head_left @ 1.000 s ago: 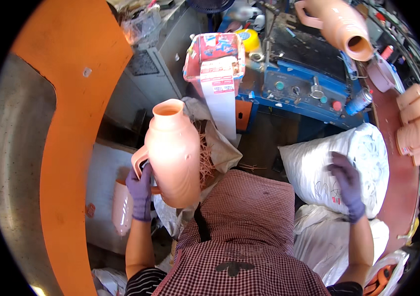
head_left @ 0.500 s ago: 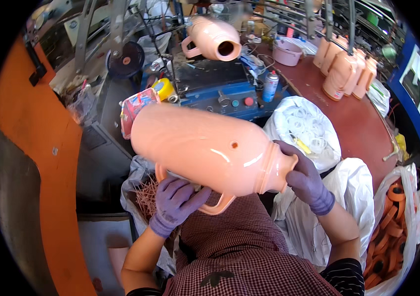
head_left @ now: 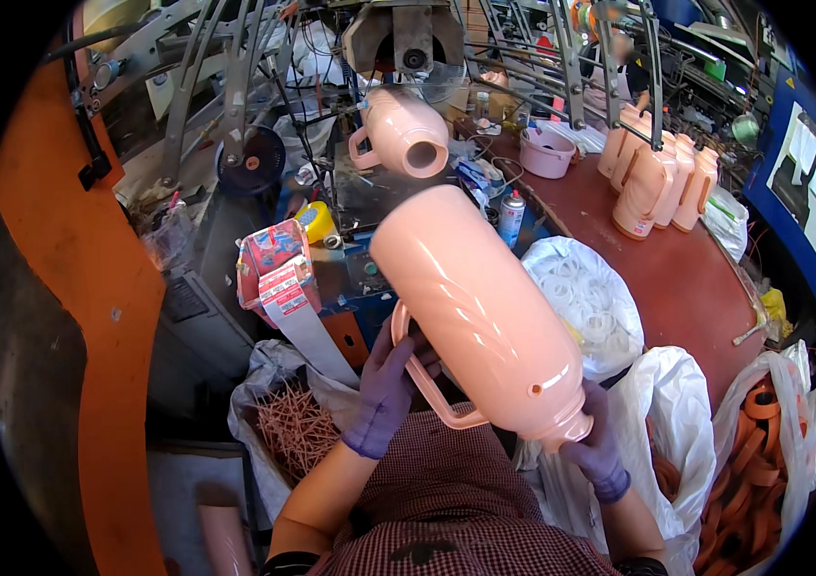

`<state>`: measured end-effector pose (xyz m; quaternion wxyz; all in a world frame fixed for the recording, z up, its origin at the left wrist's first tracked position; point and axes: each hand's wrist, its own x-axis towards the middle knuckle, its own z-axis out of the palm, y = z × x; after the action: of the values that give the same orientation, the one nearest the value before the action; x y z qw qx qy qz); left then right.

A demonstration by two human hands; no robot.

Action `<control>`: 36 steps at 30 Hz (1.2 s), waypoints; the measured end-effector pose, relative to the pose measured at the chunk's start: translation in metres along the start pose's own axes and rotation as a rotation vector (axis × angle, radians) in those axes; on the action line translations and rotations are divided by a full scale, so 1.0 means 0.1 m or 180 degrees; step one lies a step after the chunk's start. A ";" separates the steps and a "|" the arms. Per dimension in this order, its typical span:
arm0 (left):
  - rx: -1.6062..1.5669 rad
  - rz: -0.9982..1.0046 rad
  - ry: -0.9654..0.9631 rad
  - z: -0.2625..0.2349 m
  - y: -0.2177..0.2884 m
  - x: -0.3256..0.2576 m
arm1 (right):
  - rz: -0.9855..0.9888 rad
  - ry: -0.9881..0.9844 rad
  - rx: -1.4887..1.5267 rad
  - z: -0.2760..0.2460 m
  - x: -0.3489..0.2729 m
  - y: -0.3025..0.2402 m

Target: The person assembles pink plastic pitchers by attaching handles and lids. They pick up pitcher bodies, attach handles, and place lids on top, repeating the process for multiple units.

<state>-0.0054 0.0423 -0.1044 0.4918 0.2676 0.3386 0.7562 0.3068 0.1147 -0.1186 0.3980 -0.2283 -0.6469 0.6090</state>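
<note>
A glossy pink thermos flask casing (head_left: 484,307) slants in front of me, its wide base up and to the left, its narrow neck down to the right. My left hand (head_left: 389,389), in a purple glove, is closed round the casing's handle. My right hand (head_left: 600,442), gloved likewise, grips the neck, its fingers partly hidden behind it. A small round hole shows in the casing's side near the neck. Beyond it, a second pink casing (head_left: 406,130) lies on its side on the machine, its round opening facing me.
Several pink casings (head_left: 646,192) stand on the red table (head_left: 619,264) at right. A white bag (head_left: 585,298) holds clear rings; another bag (head_left: 744,480) holds orange-brown parts. At left are a pink box (head_left: 273,252) with a label strip and a bag of thin pink sticks (head_left: 295,427).
The casing in my hands has turned from nearly level to steeply slanted, its base swinging up and right, its neck lower. The view has tilted up, showing more of the machine.
</note>
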 end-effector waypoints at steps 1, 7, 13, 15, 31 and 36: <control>0.0225 -0.0042 0.0115 0.01 -0.03 0.02 | 0.0115 -0.0151 0.0004 -0.05 -0.01 0.04; 0.0804 -0.0361 -0.0280 0.13 0.02 0.50 | 0.0911 0.0084 0.1333 -0.20 -0.06 0.16; -0.0216 -0.0267 0.1057 0.26 0.82 2.33 | 0.1026 0.0648 0.2226 -0.24 -0.05 0.12; -0.0586 -0.0312 0.0105 -0.03 0.98 2.96 | 0.0793 0.0723 0.1943 -0.18 0.05 0.07; -0.1764 -0.0913 -0.0443 -0.08 0.03 0.08 | 0.0337 0.1128 0.0870 -0.35 0.50 -0.47; -0.0046 -0.0208 0.0264 -0.78 0.22 -0.94 | 0.0557 0.0286 0.1253 0.00 1.15 -0.42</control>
<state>-0.0405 -0.0710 -0.1431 0.5037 0.2213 0.3618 0.7526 0.2479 0.1975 -0.0509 0.4090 -0.2283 -0.4749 0.7450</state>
